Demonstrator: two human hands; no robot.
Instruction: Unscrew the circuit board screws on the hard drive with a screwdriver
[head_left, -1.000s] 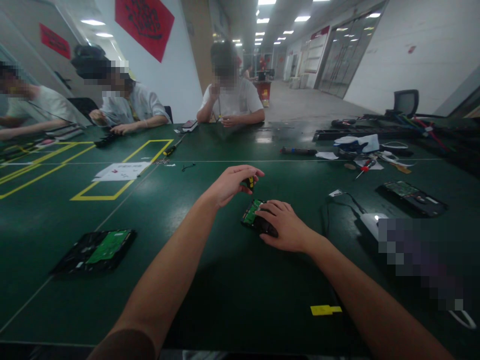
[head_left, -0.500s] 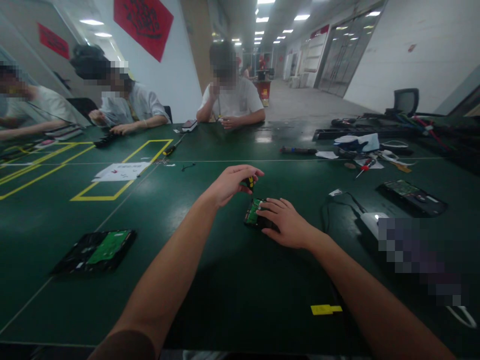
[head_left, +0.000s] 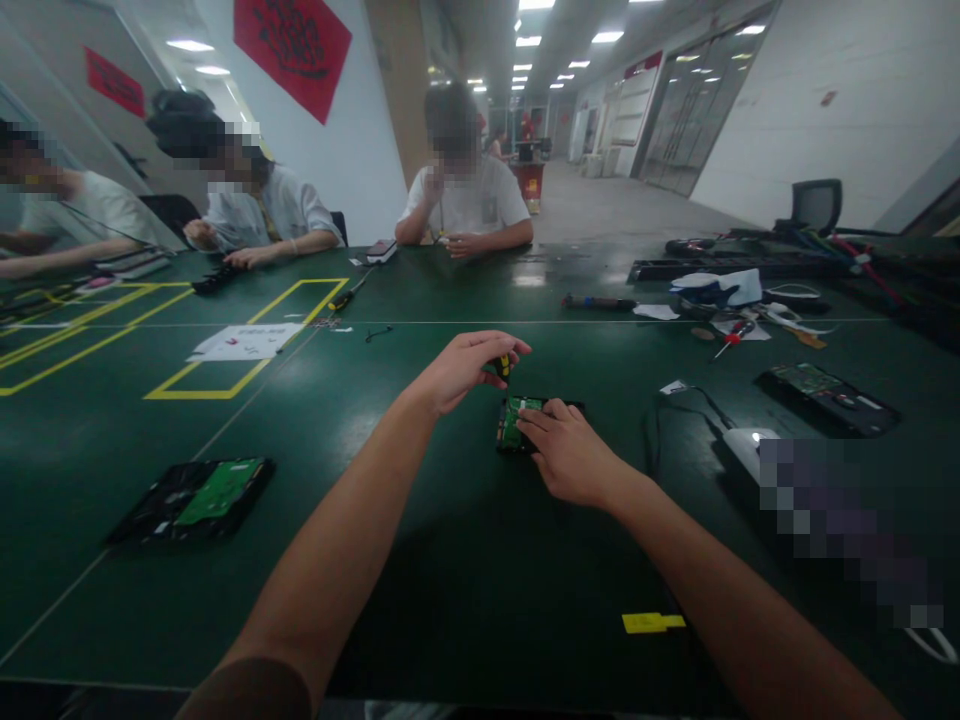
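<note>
On the table in front of me lies a hard drive (head_left: 510, 432), its green circuit board facing up and its black case partly under my fingers. My left hand (head_left: 480, 366) is closed around the black and yellow handle of a screwdriver (head_left: 503, 368), held upright over the drive's far left part. Whether its tip touches a screw is too small to tell. From the right, my right hand (head_left: 571, 450) rests on the drive with bent fingers, gripping it and covering much of its right side.
A second hard drive (head_left: 214, 495) lies at left, another (head_left: 829, 395) at right. Beside the right forearm are a pixelated device (head_left: 847, 530) with a cable and a yellow tag (head_left: 652, 623). Farther off lie a red screwdriver (head_left: 735, 338), a paper sheet (head_left: 244, 342) and another screwdriver (head_left: 345, 295). People sit opposite.
My right hand's fingers have drawn together and bent, uncovering more of the hard drive's far edge. The drive has turned slightly. My left hand stays over it with the screwdriver.
</note>
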